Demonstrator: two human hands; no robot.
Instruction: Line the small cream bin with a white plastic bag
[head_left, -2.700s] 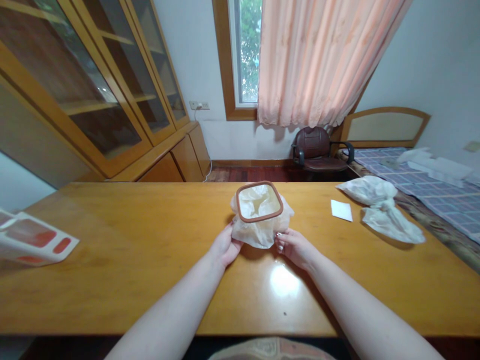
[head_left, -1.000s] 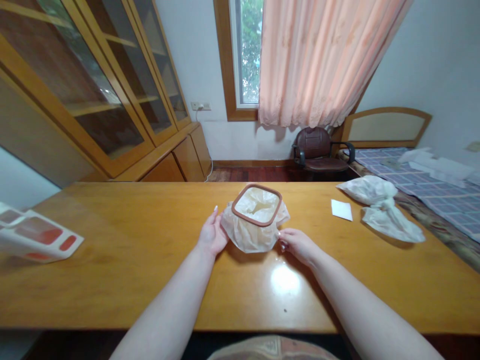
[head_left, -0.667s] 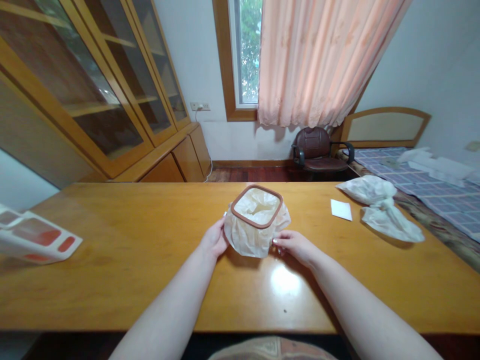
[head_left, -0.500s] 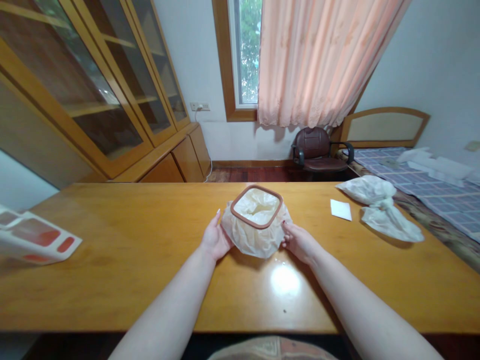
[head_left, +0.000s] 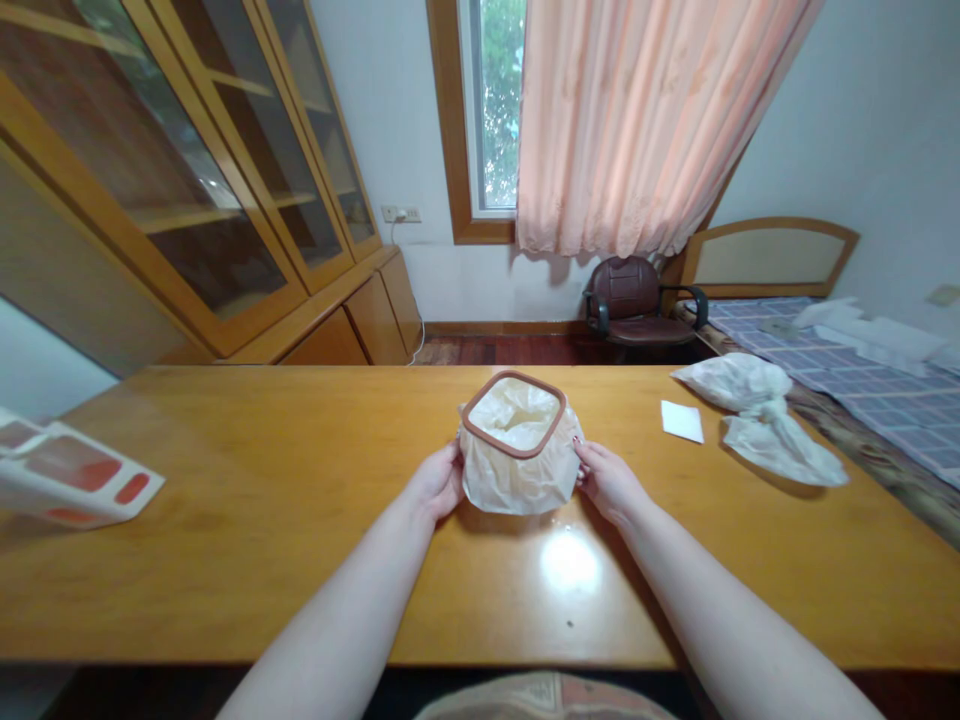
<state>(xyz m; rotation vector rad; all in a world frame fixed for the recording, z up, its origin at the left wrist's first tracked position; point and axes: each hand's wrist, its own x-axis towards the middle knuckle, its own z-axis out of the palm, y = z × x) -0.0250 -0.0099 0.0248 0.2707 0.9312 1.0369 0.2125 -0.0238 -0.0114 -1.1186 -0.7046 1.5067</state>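
Observation:
A pale, translucent plastic bag (head_left: 517,485) lines a small bin and hangs in folds over its outside. The bin's brown, rounded-square rim (head_left: 514,450) lies over the bag at the mouth, and the bin's body is hidden under the plastic. At the left side, my left hand (head_left: 442,480) is closed on the bag's edge, its fingertips partly hidden. My right hand (head_left: 604,480) pinches the bag at the right side, thumb on top. Between both hands, the bin stands on the wooden table (head_left: 300,520).
A white holder with red-orange patches (head_left: 90,475) lies at the table's left end. Toward the right are a white square paper (head_left: 682,421) and a knotted plastic bag (head_left: 772,410). Beyond the table stand a brown armchair (head_left: 630,300), a glass-door cabinet (head_left: 225,200) and a bed (head_left: 862,350).
My left fingers, stretched out before, have closed on the bag's left side. The bag's overhang is drawn in on the left and spreads slightly more to the right. My right hand shifted slightly right.

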